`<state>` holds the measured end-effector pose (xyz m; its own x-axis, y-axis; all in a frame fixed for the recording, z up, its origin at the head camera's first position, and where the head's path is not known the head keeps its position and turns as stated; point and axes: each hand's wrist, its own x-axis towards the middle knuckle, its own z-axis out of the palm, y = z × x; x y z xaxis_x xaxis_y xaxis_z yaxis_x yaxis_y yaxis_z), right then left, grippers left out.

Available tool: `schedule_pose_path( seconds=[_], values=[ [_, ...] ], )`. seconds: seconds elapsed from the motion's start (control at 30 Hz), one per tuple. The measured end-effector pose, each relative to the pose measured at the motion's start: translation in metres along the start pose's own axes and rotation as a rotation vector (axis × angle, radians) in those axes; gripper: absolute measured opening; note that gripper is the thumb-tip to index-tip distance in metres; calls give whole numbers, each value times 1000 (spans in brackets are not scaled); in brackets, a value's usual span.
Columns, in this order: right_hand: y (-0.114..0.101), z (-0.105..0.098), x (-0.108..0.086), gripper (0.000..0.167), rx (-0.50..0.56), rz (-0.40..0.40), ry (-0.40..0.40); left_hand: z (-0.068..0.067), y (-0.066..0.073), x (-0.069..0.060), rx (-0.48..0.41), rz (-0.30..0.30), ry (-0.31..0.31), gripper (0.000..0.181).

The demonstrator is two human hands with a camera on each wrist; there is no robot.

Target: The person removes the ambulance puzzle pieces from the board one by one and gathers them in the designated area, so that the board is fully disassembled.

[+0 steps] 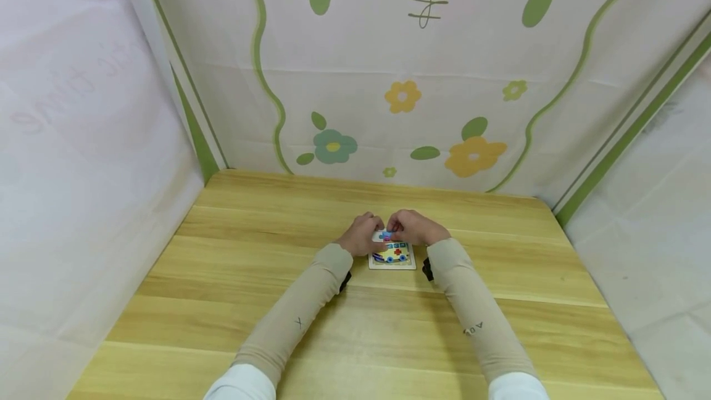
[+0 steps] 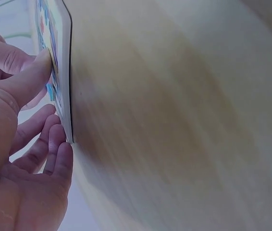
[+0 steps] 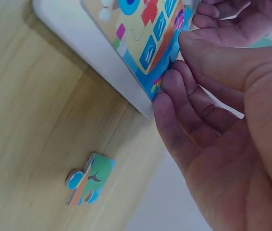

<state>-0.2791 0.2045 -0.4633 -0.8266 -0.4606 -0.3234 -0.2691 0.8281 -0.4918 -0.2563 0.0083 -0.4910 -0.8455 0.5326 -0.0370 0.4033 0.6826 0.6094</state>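
Observation:
A small jigsaw puzzle board (image 1: 392, 265) with a white frame lies on the table, its picture showing a yellow vehicle with a red cross. My left hand (image 1: 362, 236) grips it from the left, with the thumb (image 2: 41, 65) on the picture and the other fingers curled at the frame's edge. At the top of the board, my right hand (image 1: 415, 227) pinches a blue puzzle piece (image 1: 387, 235) between thumb and fingers. The fingers partly cover this piece and the upper part of the picture. One loose puzzle piece (image 3: 95, 179), green, blue and orange, lies beyond the frame.
The wooden table (image 1: 389, 338) reaches back to a patterned cloth wall (image 1: 355, 91). White cloth also hangs at the left (image 1: 94, 159) and right sides. Dark wrist devices show beneath both sleeves.

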Motion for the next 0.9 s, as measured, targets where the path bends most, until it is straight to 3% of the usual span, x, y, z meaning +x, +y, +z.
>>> schedule_pose_path(
  seconds=[0.27, 0.57, 0.9],
  values=[
    [0, -1, 0, 11, 7, 23, 1, 1, 1, -1, -18, -12, 3, 45],
    [3, -1, 4, 13, 5, -45, 41, 1, -1, -1, -3, 6, 10, 44],
    [-1, 0, 6, 11, -17, -26, 63, -1, 1, -2, 2, 3, 2, 45]
  ],
)
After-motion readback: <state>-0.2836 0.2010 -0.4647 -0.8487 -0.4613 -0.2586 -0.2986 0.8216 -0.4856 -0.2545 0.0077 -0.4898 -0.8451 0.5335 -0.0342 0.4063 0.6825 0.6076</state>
